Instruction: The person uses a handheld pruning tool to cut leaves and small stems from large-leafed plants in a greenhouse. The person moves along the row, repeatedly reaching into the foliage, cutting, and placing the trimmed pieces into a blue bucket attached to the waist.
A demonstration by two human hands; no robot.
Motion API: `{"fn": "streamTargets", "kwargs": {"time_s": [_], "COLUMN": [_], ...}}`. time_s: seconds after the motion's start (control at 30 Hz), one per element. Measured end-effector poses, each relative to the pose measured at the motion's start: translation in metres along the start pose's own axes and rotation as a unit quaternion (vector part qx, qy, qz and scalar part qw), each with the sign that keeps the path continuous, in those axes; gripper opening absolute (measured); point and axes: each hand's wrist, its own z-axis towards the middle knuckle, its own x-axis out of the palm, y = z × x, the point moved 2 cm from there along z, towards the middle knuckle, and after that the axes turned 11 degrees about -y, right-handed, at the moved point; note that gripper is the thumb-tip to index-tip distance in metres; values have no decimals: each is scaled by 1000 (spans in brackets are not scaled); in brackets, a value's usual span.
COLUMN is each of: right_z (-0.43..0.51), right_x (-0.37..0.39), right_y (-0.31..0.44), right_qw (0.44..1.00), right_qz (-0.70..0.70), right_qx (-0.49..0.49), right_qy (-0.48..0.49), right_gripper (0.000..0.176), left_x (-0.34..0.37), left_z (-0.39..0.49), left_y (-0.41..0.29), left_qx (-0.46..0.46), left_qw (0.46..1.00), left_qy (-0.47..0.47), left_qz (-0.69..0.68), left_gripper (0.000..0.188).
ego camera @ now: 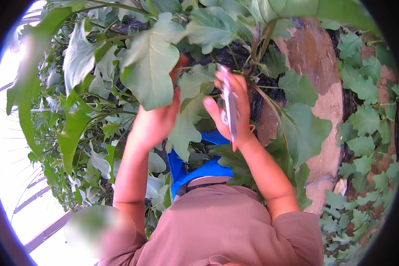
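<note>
My right hand (236,103) holds a slim, light-coloured handled tool (230,109), blurred, with an orange-red tip at its lower end; its kind cannot be made out. Beside it on the left is my left hand (161,121), its fingers largely hidden behind a broad lobed leaf (153,66). Whether those fingers grip anything does not show. Between the hands hangs another green leaf (189,116). Close to the right hand's fingertips, a branching plant stem (254,55) carries leaves and a small pale purple flower.
Dense leafy plants (96,99) fill the left side. To the right runs a bare soil path (322,109), bordered by black plastic film (344,86) and a row of lower leafy plants (362,123). Large leaves overhang the top edge, close to the camera.
</note>
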Motion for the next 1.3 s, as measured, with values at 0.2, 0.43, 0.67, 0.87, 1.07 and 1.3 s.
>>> {"fn": "streamTargets", "kwargs": {"time_s": [0.2, 0.43, 0.67, 0.87, 1.07, 1.3], "right_z": [61, 80, 80, 88, 87, 90], "right_x": [7, 13, 4, 0, 2, 31], "right_y": [-26, -15, -9, -7, -3, -4], "right_qw": [990, 987, 986, 985, 985, 969], "right_qz": [43, 47, 16, -6, -34, -183], "right_qx": [115, 143, 165, 172, 165, 29], "right_qy": [-74, -55, -19, -11, 34, 161], "right_gripper": [67, 69, 71, 56, 51, 57], "left_x": [21, 53, 44, 32, -15, 23], "left_z": [75, 142, 165, 130, 38, 46], "left_y": [27, 51, 58, 28, -11, 159], "left_qx": [92, 365, 332, 298, 44, -181], "left_qw": [974, 722, 733, 851, 939, 927], "left_qy": [-178, 58, 13, -237, 337, -28], "left_qz": [-106, 584, 594, 361, -41, -328], "left_gripper": [41, 14, 6, 11, 38, 49]}}
